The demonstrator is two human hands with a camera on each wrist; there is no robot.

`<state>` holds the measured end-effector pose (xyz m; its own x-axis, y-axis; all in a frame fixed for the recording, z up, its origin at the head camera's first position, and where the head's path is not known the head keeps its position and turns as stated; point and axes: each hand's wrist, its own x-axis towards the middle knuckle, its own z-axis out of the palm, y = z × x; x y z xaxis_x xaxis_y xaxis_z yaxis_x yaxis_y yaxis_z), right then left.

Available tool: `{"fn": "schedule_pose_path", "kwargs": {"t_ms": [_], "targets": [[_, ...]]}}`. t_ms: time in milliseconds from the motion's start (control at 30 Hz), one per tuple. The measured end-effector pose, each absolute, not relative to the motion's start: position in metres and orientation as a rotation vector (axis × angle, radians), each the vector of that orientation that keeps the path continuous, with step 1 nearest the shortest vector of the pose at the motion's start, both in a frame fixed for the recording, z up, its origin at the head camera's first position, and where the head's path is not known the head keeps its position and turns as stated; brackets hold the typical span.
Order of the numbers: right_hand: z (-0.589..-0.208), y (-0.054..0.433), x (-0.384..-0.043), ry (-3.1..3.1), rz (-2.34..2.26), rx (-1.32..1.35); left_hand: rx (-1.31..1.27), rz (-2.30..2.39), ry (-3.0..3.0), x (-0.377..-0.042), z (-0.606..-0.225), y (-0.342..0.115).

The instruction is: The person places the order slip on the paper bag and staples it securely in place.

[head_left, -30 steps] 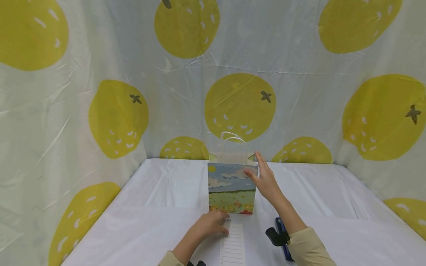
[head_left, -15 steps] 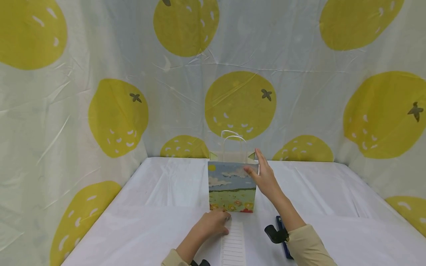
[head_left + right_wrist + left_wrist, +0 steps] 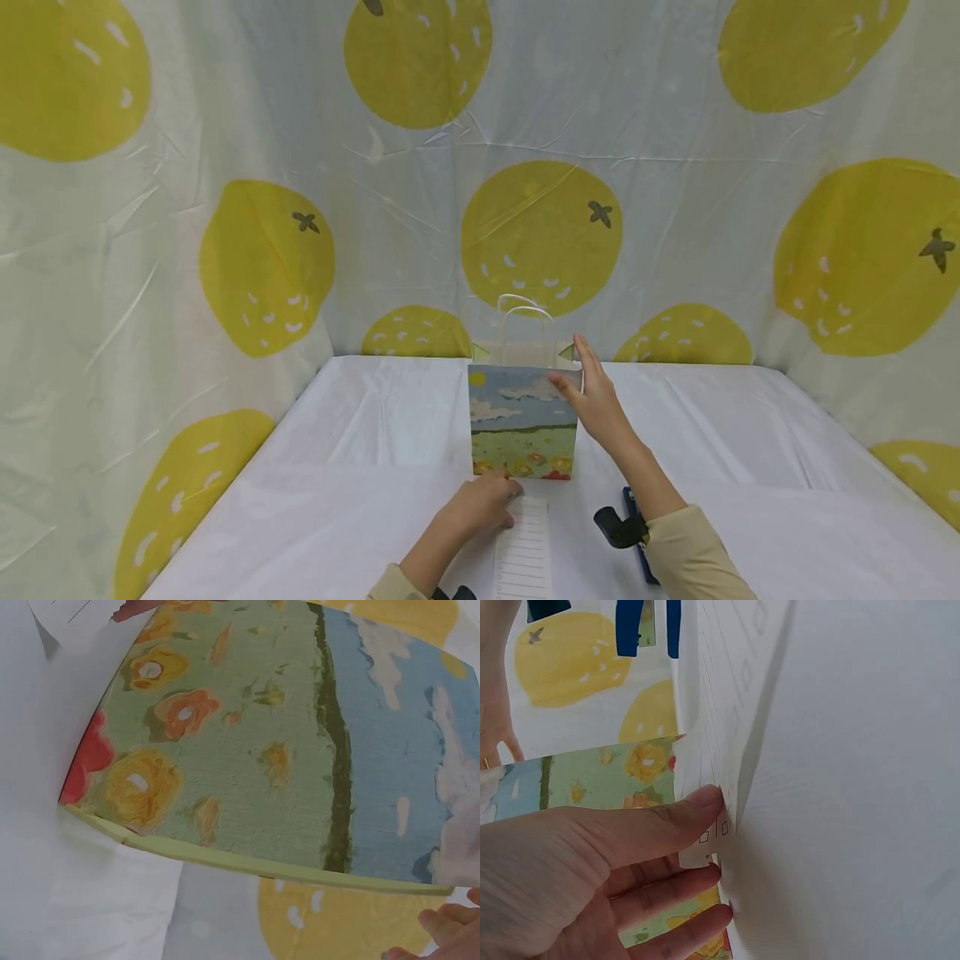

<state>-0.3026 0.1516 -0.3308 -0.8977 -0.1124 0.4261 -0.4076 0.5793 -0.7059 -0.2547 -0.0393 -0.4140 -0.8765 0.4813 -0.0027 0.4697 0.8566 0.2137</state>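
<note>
A small paper bag [image 3: 521, 425] with a painted sky and flower meadow stands upright at the table's middle, two white handles rising from it. My right hand [image 3: 602, 408] grips its upper right edge, thumb on the front and fingers along the side. In front of the bag lies a narrow ruled checklist strip [image 3: 522, 554]. My left hand [image 3: 480, 504] pinches the far end of this strip, close to the bag's base. The left wrist view shows the thumb [image 3: 697, 804] on the strip's printed face; the index fingertip is hidden behind the paper.
A dark blue long object [image 3: 639, 537] lies on the white-covered table [image 3: 360, 533] beneath the right forearm. Black wrist mounts [image 3: 621, 527] sit on the arms. A lemon-patterned curtain [image 3: 405, 208] encloses the table behind and on both sides.
My left wrist has shifted slightly to the right, its fingers staying at the strip's end. The bag and my right hand have hardly moved.
</note>
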Motion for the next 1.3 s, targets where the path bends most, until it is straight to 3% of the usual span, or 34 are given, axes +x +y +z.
{"fn": "schedule_pose_path", "kwargs": {"t_ms": [633, 1300], "targets": [[-0.3309, 0.1508, -0.3035, -2.455, 1.301, 0.428, 0.714, 0.4, 2.92, -0.2574, -0.4122, -0.0371], [-0.3287, 0.149, -0.3045, -2.446, 1.34, 0.428, 0.866, 0.456, 3.007, -0.2635, -0.4113, -0.0377]]}}
